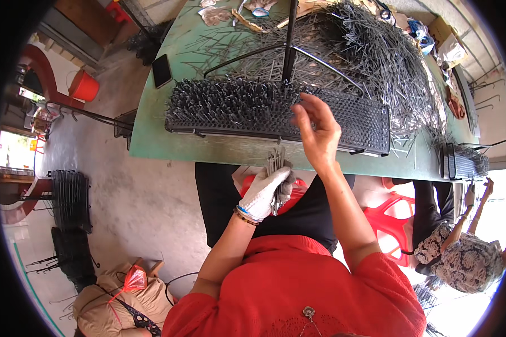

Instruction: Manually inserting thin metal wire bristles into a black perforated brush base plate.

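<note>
A white-gloved left hand (266, 192), mine, is closed around a bundle of thin grey metal strips (276, 163) just below the table's front edge. My bare right hand (319, 130) is raised over the front of a black perforated rack (371, 126). Its fingers are half curled and stand apart from the thumb, and I see nothing between them. Upright dark strips (225, 104) pack the rack's left part, up to near my right hand. Toward the right, the rack's holes show bare. A black upright rod (289, 48) with slanting braces rises from the rack.
Behind the rack, a large heap of loose strips (376, 50) covers the green table (152, 121). A black phone (162, 71) lies at its left edge. To the right, another person's hands (478, 192) are beside a second rack (461, 163). A red bucket (84, 85) stands far left.
</note>
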The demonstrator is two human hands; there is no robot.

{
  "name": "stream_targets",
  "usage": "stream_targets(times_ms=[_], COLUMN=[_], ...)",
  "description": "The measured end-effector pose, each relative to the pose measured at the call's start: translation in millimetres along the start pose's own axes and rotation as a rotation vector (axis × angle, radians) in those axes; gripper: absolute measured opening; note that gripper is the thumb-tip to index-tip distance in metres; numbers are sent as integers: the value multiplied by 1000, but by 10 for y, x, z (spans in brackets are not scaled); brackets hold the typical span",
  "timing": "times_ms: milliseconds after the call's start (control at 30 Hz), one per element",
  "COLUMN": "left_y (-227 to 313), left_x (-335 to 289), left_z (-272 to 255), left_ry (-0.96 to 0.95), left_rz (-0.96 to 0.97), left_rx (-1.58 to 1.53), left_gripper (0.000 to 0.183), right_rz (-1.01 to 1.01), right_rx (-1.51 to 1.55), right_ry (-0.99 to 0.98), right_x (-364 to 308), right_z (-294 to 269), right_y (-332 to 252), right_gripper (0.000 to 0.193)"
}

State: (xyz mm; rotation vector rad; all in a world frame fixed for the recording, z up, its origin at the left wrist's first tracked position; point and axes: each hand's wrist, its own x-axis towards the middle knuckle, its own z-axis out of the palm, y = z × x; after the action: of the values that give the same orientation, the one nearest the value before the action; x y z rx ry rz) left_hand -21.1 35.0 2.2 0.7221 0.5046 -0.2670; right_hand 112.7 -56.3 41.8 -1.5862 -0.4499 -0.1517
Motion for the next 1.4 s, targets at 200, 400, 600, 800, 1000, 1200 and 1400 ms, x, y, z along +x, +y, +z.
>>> stream_targets(times_ms=[200, 400, 600, 800, 1000, 1200, 1400], left_y=[31, 73, 46, 112, 86, 102, 131], left_x=[-30, -25, 26, -62, -40, -52, -93], left_z=[-25, -77, -196, 7, -78, -59, 343], left_ry=[3, 30, -63, 0, -25, 34, 116], left_rz=[-16, -31, -58, -10, 0, 71, 549], left_rx=[-76, -108, -48, -21, 33, 93, 80], left_gripper=[15, 15, 11, 14, 17, 12, 12], right_rz=[-219, -275, -423, -453, -611, -406, 706], right_rx=[-129, -217, -285, -337, -500, -316, 739], right_ry=[-74, -117, -126, -185, -312, -179, 13], right_x=[172, 162, 170, 151, 137, -36, -869], right_z=[320, 410, 416, 370, 318, 178, 40], right_y=[118, 215, 189, 320, 241, 40, 183], right_gripper=[24, 21, 20, 18, 20, 21, 47])
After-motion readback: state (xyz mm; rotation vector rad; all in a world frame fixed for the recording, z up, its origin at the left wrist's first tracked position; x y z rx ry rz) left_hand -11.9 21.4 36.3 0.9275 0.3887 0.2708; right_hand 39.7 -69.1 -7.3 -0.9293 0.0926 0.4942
